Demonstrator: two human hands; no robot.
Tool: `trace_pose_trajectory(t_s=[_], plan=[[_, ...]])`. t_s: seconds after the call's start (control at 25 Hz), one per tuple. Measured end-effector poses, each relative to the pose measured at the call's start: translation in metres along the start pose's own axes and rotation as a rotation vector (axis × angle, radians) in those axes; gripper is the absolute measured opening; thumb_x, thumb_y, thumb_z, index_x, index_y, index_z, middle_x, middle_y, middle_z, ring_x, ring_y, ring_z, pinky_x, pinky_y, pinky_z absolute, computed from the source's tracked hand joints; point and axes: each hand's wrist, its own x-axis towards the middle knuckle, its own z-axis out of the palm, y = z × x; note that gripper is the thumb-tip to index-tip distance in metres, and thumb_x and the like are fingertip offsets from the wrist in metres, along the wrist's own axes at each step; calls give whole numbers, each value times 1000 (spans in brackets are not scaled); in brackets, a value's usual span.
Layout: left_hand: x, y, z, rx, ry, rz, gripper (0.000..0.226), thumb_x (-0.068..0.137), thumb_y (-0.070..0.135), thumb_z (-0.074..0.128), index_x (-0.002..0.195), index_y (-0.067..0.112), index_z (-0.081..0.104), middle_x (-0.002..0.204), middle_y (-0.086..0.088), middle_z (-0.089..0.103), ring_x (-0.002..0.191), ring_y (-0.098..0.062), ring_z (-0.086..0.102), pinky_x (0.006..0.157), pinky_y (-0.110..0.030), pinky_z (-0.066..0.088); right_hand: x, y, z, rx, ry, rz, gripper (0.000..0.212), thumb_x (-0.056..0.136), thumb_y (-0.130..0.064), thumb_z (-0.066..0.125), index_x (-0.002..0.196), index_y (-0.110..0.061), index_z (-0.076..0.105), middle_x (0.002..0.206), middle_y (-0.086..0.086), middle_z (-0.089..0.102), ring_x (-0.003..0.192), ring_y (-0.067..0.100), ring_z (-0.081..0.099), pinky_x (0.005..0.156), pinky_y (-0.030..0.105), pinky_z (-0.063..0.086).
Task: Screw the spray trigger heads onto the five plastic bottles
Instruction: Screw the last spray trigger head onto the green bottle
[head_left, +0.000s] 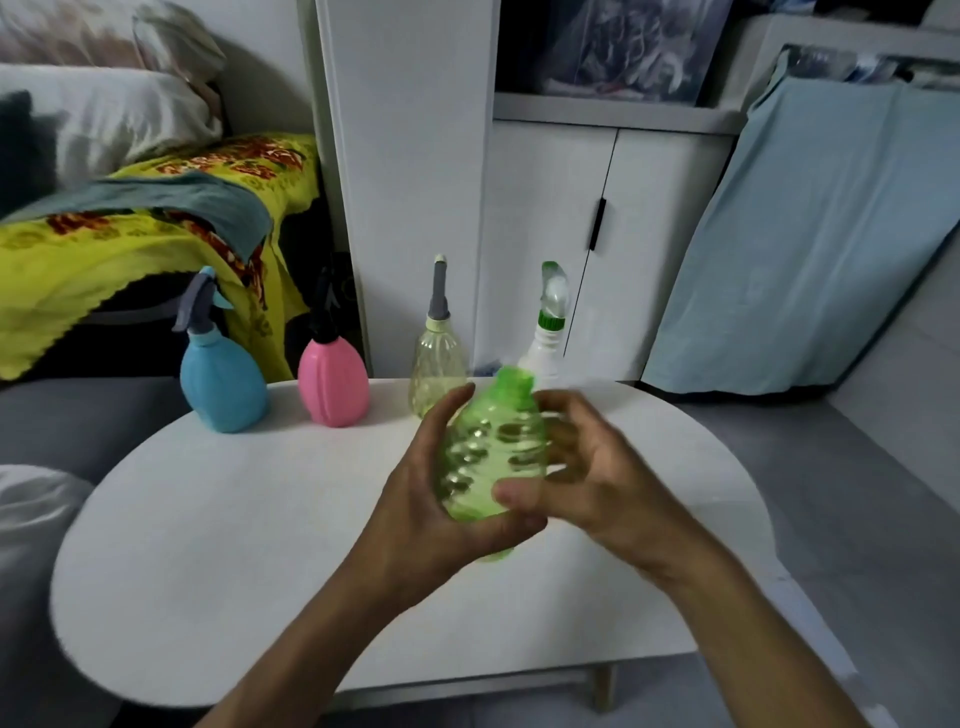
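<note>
A translucent green bottle (491, 457) is held above the white table (234, 545), tilted with its neck pointing away; only a green collar shows at the neck, with no trigger head visible. My left hand (431, 499) grips its left side and base. My right hand (587, 478) wraps its right side, thumb across the front. Along the table's far edge stand a blue bottle (221, 384), a pink bottle (333, 382), a pale yellow bottle (436, 374) and a white bottle (545, 353), each with a spray head on top.
A white cabinet (545, 208) stands behind the table. A bed with a yellow patterned blanket (130, 234) is at the left. A light blue cloth (810, 234) hangs at the right. Grey seating flanks the table on both sides.
</note>
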Motion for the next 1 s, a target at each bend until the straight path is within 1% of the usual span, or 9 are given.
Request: trace_pose_trajectory(t_s=[0.12,0.2,0.32,0.44,0.52,0.76,0.84,0.88,1.0], plan=[[-4,-1,-10,-18,32,-27,85,57,34,91,131,33,48,113,7,70,101,-11,69,83,-34,58,-2,3,8,33,-200,83,53,76,-27,81,123,-36,58,120,-6,71,108,17,67,85,32,56],[-8,-5,-18,65,66,-64,88,54,40,90,130,35,48,113,9,69,101,-9,67,86,-39,57,5,11,-13,-57,-232,124,42,85,-23,72,123,-37,62,125,-12,68,112,18,65,86,29,54],[-12,-11,-28,157,107,-84,90,51,49,88,130,43,45,111,14,67,100,-7,65,86,-39,56,19,42,-61,-780,38,254,50,85,-9,59,127,-37,56,137,-8,59,125,21,54,96,32,47],[-14,-16,-34,190,112,-79,90,52,52,87,130,45,44,111,16,66,100,-6,65,83,-36,57,22,81,-83,-1242,-120,542,56,91,-20,54,144,-27,38,154,1,37,136,27,37,105,37,37],[-14,-18,-36,212,108,-70,90,53,53,87,130,46,43,111,18,66,100,-4,64,83,-34,57,20,103,-80,-1317,-133,594,47,94,-28,50,140,-25,41,146,2,44,129,27,42,97,37,39],[-11,-18,-37,266,105,-47,91,53,57,84,132,45,41,117,21,63,105,-3,62,86,-32,55,22,109,-69,-1460,138,532,30,92,-32,50,120,-27,59,122,-1,63,112,24,51,85,37,36],[-11,-19,-38,327,119,-34,91,53,56,83,132,46,40,119,23,60,106,-2,60,87,-31,54,25,94,-67,-1327,308,415,23,93,-27,53,114,-24,63,106,1,69,93,24,56,74,33,35],[-11,-19,-39,360,128,-24,90,54,55,83,132,45,39,119,23,59,106,-2,59,88,-31,53,28,82,-68,-1121,444,324,20,92,-26,58,111,-21,65,96,3,69,83,23,55,70,32,35],[-9,-22,-43,464,143,21,93,55,48,84,137,36,41,122,15,59,106,-8,59,89,-35,53,28,38,-71,-29,646,62,16,90,-21,65,104,-15,71,91,0,73,87,16,65,73,32,47]])
